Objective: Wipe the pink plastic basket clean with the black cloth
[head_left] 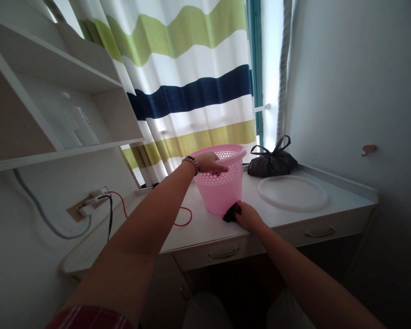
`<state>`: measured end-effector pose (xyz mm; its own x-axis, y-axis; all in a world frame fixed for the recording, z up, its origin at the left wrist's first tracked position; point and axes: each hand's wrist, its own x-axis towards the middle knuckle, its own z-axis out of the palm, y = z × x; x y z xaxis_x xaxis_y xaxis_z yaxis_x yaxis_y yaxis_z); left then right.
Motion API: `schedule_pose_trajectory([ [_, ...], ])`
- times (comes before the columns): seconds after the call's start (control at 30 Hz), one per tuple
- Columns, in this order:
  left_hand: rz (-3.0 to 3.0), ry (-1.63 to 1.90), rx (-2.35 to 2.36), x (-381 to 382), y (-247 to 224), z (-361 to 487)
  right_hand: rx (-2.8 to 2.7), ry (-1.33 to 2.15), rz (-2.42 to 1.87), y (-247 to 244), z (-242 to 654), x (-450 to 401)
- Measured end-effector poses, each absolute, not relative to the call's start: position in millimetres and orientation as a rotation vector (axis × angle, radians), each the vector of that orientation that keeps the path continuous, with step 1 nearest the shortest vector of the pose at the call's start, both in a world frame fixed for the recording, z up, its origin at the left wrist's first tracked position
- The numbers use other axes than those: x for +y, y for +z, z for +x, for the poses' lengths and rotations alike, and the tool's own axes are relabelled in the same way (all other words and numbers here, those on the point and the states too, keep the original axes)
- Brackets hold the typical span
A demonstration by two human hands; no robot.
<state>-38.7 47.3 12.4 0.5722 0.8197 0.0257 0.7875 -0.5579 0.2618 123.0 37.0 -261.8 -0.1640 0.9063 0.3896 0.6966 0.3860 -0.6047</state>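
Note:
A pink plastic wastebasket (222,196) with a perforated upper band stands upright on the white desk. My left hand (210,162), a beaded bracelet at its wrist, grips the basket at its upper near side, just below the rim; some of its fingers are hidden. Low by the basket's right side, my right hand (249,216) pinches a small crumpled piece of black material (230,214), thin like plastic bag or cloth; I cannot tell which. The black piece lies close against the basket's base.
Behind on the desk (198,235) sits a tied black plastic bag (272,163), with a whitish round ring or lid (293,209) in front of it. A red cable (191,214) runs left toward plugs in a socket (89,204). Shelves (99,145) overhang the left; a curtain (192,77) hangs behind.

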Motion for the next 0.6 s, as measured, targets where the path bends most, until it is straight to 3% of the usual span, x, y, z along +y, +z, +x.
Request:
schedule_pose_trajectory([
  [0.43,2.579,0.248,1.353,47,13,-40,-1.844,0.355,-1.285,-256,120,34],
  [0.6,2.610,0.243,1.349,51,13,-41,-1.571,0.316,-1.167,-219,117,41],
])
